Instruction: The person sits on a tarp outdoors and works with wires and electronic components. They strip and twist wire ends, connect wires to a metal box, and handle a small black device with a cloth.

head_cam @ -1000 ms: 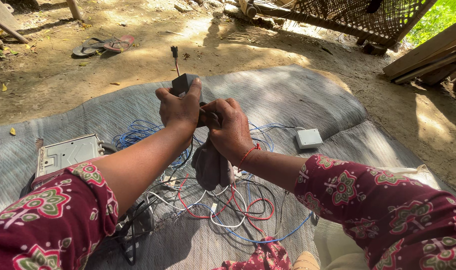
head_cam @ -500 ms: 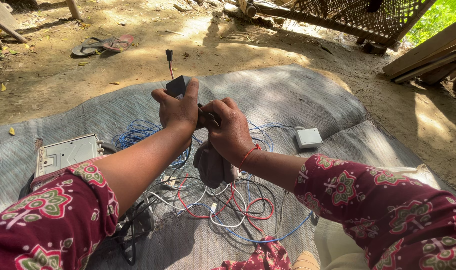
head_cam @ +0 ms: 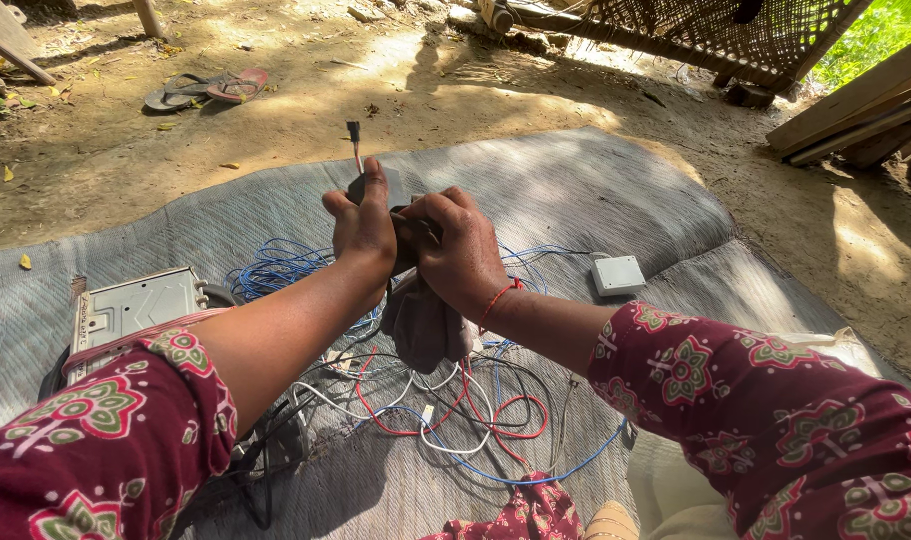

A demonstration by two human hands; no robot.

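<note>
Both hands are raised together above a grey mat. My left hand grips a small black device with a thin antenna-like stub sticking up from it; most of the device is hidden by my fingers. My right hand presses a dark grey cloth against that device, and the cloth hangs down below both hands. Under them lies a tangle of red, white, blue and black wires.
A flat metal electronics box lies on the mat at the left, beside a coil of blue cable. A small white box sits to the right. Sandals lie on the dirt beyond; planks lean at far right.
Both hands, with the device and the cloth, have stayed together and shifted slightly; the antenna stub now stands a little higher in view. The wires and boxes have not moved.
</note>
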